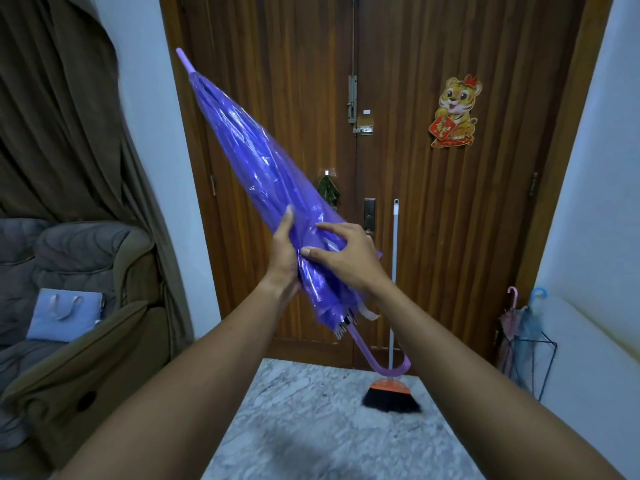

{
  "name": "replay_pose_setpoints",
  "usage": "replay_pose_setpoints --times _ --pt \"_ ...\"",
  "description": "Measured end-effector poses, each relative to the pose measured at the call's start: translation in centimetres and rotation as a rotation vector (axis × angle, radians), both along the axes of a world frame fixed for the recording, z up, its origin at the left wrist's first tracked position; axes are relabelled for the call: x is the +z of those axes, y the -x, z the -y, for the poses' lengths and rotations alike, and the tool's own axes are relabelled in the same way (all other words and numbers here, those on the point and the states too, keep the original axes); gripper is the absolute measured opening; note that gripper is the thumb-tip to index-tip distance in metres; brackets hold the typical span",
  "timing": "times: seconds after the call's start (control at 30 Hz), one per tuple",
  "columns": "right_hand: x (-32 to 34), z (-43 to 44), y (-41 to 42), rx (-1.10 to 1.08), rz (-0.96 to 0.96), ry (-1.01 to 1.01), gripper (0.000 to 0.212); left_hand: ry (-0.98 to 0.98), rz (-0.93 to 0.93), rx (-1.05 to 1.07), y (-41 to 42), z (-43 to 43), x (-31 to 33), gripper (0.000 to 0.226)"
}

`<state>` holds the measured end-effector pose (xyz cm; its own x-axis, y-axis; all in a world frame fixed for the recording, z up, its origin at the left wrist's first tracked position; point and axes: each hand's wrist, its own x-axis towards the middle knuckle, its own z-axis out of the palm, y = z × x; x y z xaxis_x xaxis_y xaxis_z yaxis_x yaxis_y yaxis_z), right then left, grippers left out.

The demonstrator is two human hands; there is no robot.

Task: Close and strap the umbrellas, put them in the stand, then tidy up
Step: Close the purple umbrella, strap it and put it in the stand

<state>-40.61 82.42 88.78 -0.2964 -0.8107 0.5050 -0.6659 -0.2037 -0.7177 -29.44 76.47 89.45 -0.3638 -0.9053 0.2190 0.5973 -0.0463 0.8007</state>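
A closed, see-through purple umbrella (pixel 249 150) slants across the middle of the view, tip up to the left and curved handle (pixel 388 365) down to the right. My left hand (pixel 282 254) grips its lower canopy from the left side. My right hand (pixel 346 254) lies over the folds from the right, fingers curled round the gathered plastic. A pale strap (pixel 369 311) hangs loose near the canopy's lower edge. At the right wall stands a black wire umbrella stand (pixel 540 344) holding a pink umbrella (pixel 509 317) and a blue umbrella (pixel 531 320).
A broom (pixel 393 386) with an orange head leans on the wooden double door (pixel 433 202) straight ahead. A brown sofa (pixel 86 341) with a grey blanket and a blue paper bag (pixel 65 318) fills the left. Marble floor (pixel 311 427) lies below my arms.
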Motion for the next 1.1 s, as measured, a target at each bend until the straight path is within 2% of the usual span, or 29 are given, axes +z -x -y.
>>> replay_pose_setpoints --times 0.03,0.1,0.2,0.27,0.33,0.4,0.47,0.57,0.6,0.73,0.8,0.93,1.1 --pt "-0.1 -0.1 0.0 0.003 0.003 -0.008 0.073 0.012 -0.023 -0.042 -0.1 0.0 0.1 0.052" --pt "-0.2 -0.3 0.2 0.008 -0.016 -0.026 0.073 0.027 0.062 -0.030 -0.2 -0.3 0.0 0.053" --pt "-0.4 -0.6 0.8 0.022 -0.090 -0.088 0.071 -0.037 0.168 0.147 0.0 0.6 -0.9 0.048" --pt "-0.6 -0.7 1.2 0.010 -0.046 -0.083 0.055 -0.072 0.163 0.216 -0.1 1.3 -1.2 0.055" --pt "-0.7 -0.6 1.7 -0.072 0.025 -0.023 0.028 -0.080 0.159 0.222 -0.3 1.6 -1.0 0.063" --pt "-0.6 -0.8 2.2 -0.138 -0.012 -0.014 0.012 -0.086 0.155 0.236 -0.2 1.7 -0.9 0.043" --pt "-0.5 -1.0 2.3 -0.101 -0.021 -0.048 0.015 -0.079 0.143 0.228 0.0 1.5 -0.6 0.024" --pt "0.0 -0.8 2.0 -0.049 0.029 -0.099 0.021 -0.054 0.126 0.184 0.5 1.4 -0.7 0.044" --pt "0.1 -0.8 2.0 -0.041 0.073 -0.108 0.019 -0.048 0.128 0.188 0.6 1.3 -0.8 0.044" --pt "1.4 -1.8 2.0 0.063 0.431 -0.059 0.023 -0.036 0.138 0.219 0.5 0.9 -1.2 0.042" --pt "2.1 -2.9 1.6 0.143 0.517 -0.100 0.028 -0.032 0.138 0.238 0.5 1.0 -1.4 0.044" --pt "1.7 -3.8 0.4 0.207 0.526 -0.254 0.029 -0.065 0.103 0.259 1.1 0.3 -0.4 0.037" --pt "0.1 -3.3 -0.5 0.167 0.499 -0.222 0.035 -0.195 -0.019 0.358 2.4 0.2 1.1 0.052"
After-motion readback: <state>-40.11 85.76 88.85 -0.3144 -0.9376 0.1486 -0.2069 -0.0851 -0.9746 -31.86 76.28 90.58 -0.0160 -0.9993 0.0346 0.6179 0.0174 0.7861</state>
